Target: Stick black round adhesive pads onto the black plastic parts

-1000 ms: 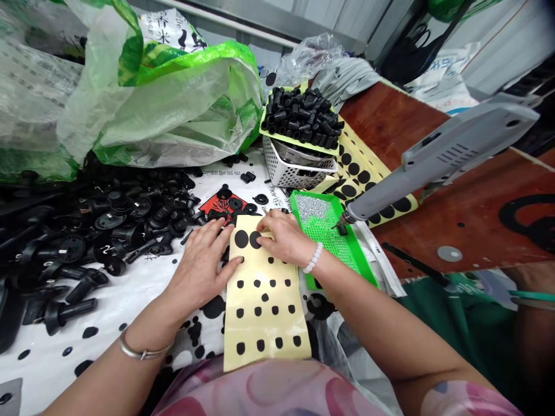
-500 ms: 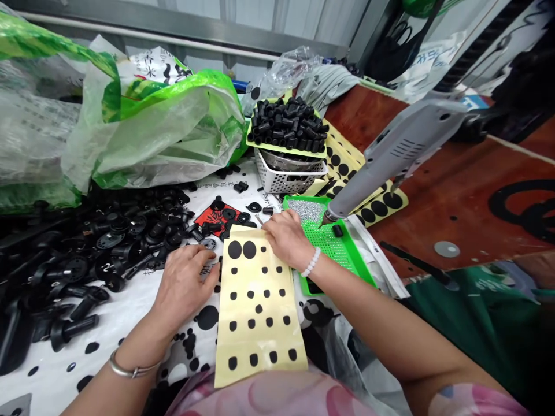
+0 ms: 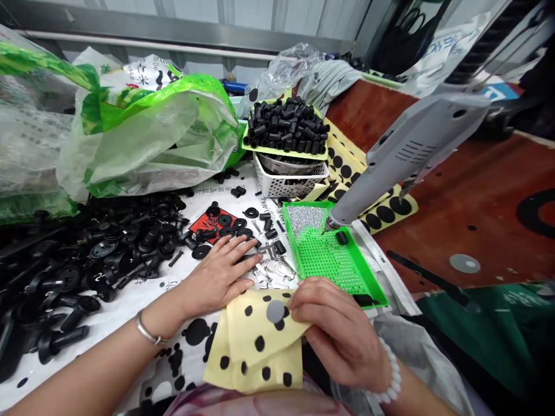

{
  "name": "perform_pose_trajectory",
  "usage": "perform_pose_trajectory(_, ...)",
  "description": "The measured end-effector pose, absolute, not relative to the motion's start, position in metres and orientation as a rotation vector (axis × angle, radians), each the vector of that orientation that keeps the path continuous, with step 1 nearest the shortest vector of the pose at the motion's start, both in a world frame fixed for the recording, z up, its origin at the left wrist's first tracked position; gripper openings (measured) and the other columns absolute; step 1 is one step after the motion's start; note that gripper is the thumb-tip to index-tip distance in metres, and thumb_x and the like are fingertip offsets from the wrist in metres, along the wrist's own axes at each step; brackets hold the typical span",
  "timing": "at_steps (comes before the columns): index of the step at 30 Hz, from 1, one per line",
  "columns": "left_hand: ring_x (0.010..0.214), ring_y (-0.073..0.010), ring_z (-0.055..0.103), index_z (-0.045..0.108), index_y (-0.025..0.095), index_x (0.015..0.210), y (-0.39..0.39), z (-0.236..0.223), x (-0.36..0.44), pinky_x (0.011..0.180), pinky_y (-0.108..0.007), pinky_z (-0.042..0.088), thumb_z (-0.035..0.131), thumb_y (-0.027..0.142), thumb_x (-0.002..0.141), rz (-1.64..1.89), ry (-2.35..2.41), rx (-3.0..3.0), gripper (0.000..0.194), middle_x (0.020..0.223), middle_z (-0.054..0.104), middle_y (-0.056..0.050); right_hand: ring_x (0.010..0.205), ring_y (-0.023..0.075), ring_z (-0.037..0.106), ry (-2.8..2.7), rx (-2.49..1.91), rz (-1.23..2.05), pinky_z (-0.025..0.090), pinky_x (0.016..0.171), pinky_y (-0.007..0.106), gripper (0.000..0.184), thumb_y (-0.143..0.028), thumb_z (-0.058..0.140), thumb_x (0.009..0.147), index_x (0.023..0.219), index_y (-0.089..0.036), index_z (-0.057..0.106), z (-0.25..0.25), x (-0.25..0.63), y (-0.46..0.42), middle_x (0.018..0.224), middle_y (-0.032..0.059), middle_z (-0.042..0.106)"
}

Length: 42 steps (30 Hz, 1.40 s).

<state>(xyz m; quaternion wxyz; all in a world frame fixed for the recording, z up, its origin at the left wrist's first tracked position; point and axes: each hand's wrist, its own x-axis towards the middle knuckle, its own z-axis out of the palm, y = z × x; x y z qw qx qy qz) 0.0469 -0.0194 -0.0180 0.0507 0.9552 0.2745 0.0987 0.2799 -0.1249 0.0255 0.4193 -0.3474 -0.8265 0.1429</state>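
Note:
A pale yellow backing sheet (image 3: pixel 255 341) dotted with black stickers lies folded over near my lap. My right hand (image 3: pixel 336 326) pinches its folded top edge, fingers closed on the sheet beside a grey round sticker (image 3: pixel 274 311). My left hand (image 3: pixel 221 274) rests flat on the table just above the sheet, fingers spread, touching small metal clips (image 3: pixel 273 268) and close to black round caps (image 3: pixel 225 222).
A green perforated tray (image 3: pixel 329 257) with tiny screws sits to the right, a grey electric screwdriver (image 3: pixel 407 156) hanging over it. A white basket (image 3: pixel 288 176) carries a tray of black tubes. Black plastic parts (image 3: pixel 95 254) are heaped at left, green plastic bags (image 3: pixel 147 133) behind.
My right hand has pulled the sheet's far end back toward me, folding it over. My left hand slid off the sheet onto the table. The small parts under the sheet now show.

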Motion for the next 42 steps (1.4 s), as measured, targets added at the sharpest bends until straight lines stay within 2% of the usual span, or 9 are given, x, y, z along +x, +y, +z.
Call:
perform_pose_trajectory(7, 0.142, -0.0312, 0.024, 0.032, 0.029, 0.146, 0.000, -0.029, 0.044, 0.112, -0.057, 0.017, 0.041, 0.051, 0.092, 0.186, 0.831, 2.871, 0.058, 0.155, 0.028, -0.011, 0.080, 0.0202, 0.061, -2.034, -0.849, 0.418, 0.051, 0.071, 0.039, 0.030, -0.004, 0.047, 0.074, 0.098, -0.018, 0.057, 0.014, 0.279, -0.122, 0.091, 0.0095, 0.067)
perform_pose_trajectory(12, 0.139, -0.0290, 0.031, 0.038, 0.020, 0.143, 0.013, -0.030, 0.041, 0.113, -0.052, 0.018, 0.036, 0.042, 0.095, 0.181, 0.929, 2.943, 0.053, 0.151, 0.037, -0.012, 0.081, 0.0202, 0.062, -2.018, -0.869, 0.435, 0.052, 0.072, 0.038, 0.027, -0.005, 0.047, 0.075, 0.097, -0.017, 0.058, 0.008, 0.271, -0.117, 0.091, 0.0102, 0.068)
perform_pose_trajectory(16, 0.132, -0.0331, 0.040, 0.052, 0.013, 0.133, 0.037, -0.029, 0.034, 0.111, -0.053, 0.022, 0.039, 0.037, 0.094, 0.393, 1.271, 2.928, 0.048, 0.140, 0.051, -0.018, 0.080, 0.0190, 0.062, -1.962, -0.919, 0.431, 0.052, 0.068, 0.035, 0.023, -0.006, 0.048, 0.080, 0.097, -0.017, 0.058, 0.008, 0.266, -0.108, 0.089, 0.0096, 0.068)
perform_pose_trajectory(22, 0.126, -0.0362, 0.046, 0.060, 0.010, 0.122, 0.072, -0.025, 0.033, 0.108, -0.058, 0.023, 0.040, 0.032, 0.093, 0.673, 1.496, 2.763, 0.041, 0.133, 0.054, -0.023, 0.078, 0.0157, 0.063, -1.792, -0.987, 0.564, 0.053, 0.069, 0.031, 0.015, -0.011, 0.051, 0.083, 0.088, -0.019, 0.063, 0.018, 0.257, -0.080, 0.081, 0.0053, 0.067)
perform_pose_trajectory(28, 0.114, -0.0273, 0.058, 0.062, 0.011, 0.117, 0.045, -0.002, 0.024, 0.099, -0.044, 0.043, 0.036, 0.039, 0.095, 0.998, 1.531, 2.459, 0.044, 0.121, 0.064, -0.017, 0.064, 0.0110, 0.059, -1.478, -1.237, 1.097, 0.048, 0.060, 0.027, 0.005, -0.022, 0.062, 0.076, 0.079, -0.019, 0.065, 0.018, 0.247, -0.047, 0.071, -0.0007, 0.065)
perform_pose_trajectory(31, 0.102, -0.0239, 0.065, 0.059, 0.010, 0.119, 0.008, 0.001, 0.011, 0.088, -0.037, 0.052, 0.029, 0.048, 0.095, 1.043, 1.336, 1.970, 0.054, 0.114, 0.068, -0.016, 0.060, 0.0099, 0.058, -1.258, -1.303, 1.363, 0.048, 0.057, 0.025, 0.005, -0.021, 0.066, 0.071, 0.075, -0.018, 0.064, 0.013, 0.238, -0.032, 0.068, -0.0023, 0.063)
perform_pose_trajectory(35, 0.090, -0.0252, 0.069, 0.058, 0.013, 0.121, -0.037, -0.013, 0.004, 0.077, -0.035, 0.056, 0.048, 0.057, 0.087, 0.938, 1.043, 1.219, 0.056, 0.105, 0.072, -0.013, 0.054, 0.0078, 0.056, -1.044, -1.292, 1.544, 0.046, 0.054, 0.022, 0.005, -0.015, 0.067, 0.071, 0.071, -0.017, 0.062, 0.011, 0.216, -0.020, 0.062, -0.0036, 0.063)
perform_pose_trajectory(38, 0.078, -0.0247, 0.072, 0.061, 0.017, 0.117, -0.057, -0.019, 0.001, 0.066, -0.033, 0.058, 0.067, 0.049, 0.077, 0.919, 1.091, 0.986, 0.052, 0.095, 0.075, -0.009, 0.051, 0.0072, 0.055, -1.013, -1.273, 1.616, 0.046, 0.052, 0.021, 0.008, -0.014, 0.068, 0.073, 0.071, -0.017, 0.061, 0.014, 0.197, -0.017, 0.060, -0.0039, 0.061)
perform_pose_trajectory(42, 0.061, -0.0214, 0.071, 0.065, 0.019, 0.106, -0.064, -0.016, -0.026, 0.054, -0.030, 0.058, 0.077, 0.041, 0.068, 0.994, 1.280, 0.838, 0.046, 0.079, 0.076, -0.003, 0.056, 0.0073, 0.059, -0.966, -1.262, 1.691, 0.049, 0.054, 0.020, 0.014, -0.023, 0.057, 0.087, 0.075, -0.017, 0.059, 0.015, 0.187, -0.016, 0.066, -0.0010, 0.063)
